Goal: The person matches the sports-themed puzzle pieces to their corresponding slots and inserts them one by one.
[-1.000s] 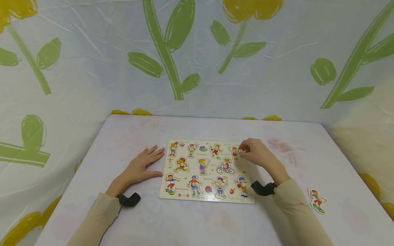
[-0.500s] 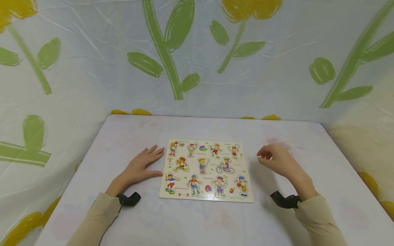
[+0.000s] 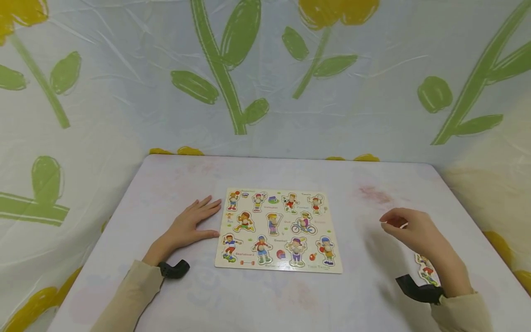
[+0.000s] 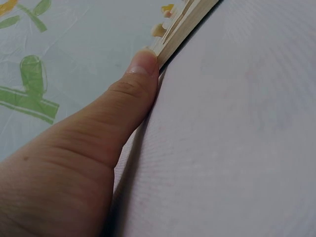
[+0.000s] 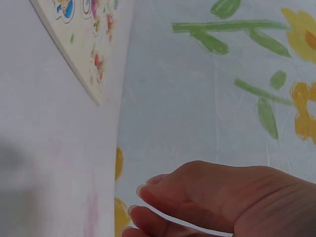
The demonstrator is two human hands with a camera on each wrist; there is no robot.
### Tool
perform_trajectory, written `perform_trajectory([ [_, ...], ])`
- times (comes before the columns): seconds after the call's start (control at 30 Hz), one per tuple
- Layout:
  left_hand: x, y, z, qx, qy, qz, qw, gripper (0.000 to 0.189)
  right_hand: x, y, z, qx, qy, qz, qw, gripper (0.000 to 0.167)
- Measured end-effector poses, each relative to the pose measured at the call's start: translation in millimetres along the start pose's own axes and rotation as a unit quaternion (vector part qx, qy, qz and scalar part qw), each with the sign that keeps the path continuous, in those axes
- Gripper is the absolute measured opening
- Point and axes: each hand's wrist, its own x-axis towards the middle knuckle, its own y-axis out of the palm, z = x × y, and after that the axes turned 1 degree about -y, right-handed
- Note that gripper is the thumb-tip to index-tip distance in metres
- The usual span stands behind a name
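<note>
A wooden peg puzzle board (image 3: pixel 260 223) with pictures of children playing sports lies flat on the table. My left hand (image 3: pixel 194 225) rests with fingers spread at the board's left side, and its thumb tip (image 4: pixel 143 61) touches the board's edge in the left wrist view. Off to the right of the board, my right hand (image 3: pixel 420 231) hangs above the table with loosely bent fingers and nothing between them. Under that forearm lies a loose puzzle piece (image 3: pixel 425 268) showing a skateboarding child, partly hidden by the wrist.
The pale table (image 3: pixel 286 299) reaches back to a hanging cloth (image 3: pixel 352 115) with green leaves and yellow flowers. On each wrist sits a black camera mount, such as the left mount (image 3: pixel 174 269) and the right mount (image 3: pixel 419 291).
My right hand has left the board's upper right corner and moved right and toward me, now partly covering the loose piece. The left hand and the board stay in place.
</note>
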Motion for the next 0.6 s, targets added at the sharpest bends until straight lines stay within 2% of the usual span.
perform_trajectory([
  [0.23,-0.2,1.4,1.6,-0.001,-0.009,0.007,0.9999,0.084,-22.4,-6,-24,-0.012,0.043,0.001,0.999,0.008],
  [0.6,0.0,0.5,-0.5,-0.003,-0.021,0.014,0.9997,0.084,-50.8,-12,-50,-0.028,0.117,0.051,0.9914,0.016],
])
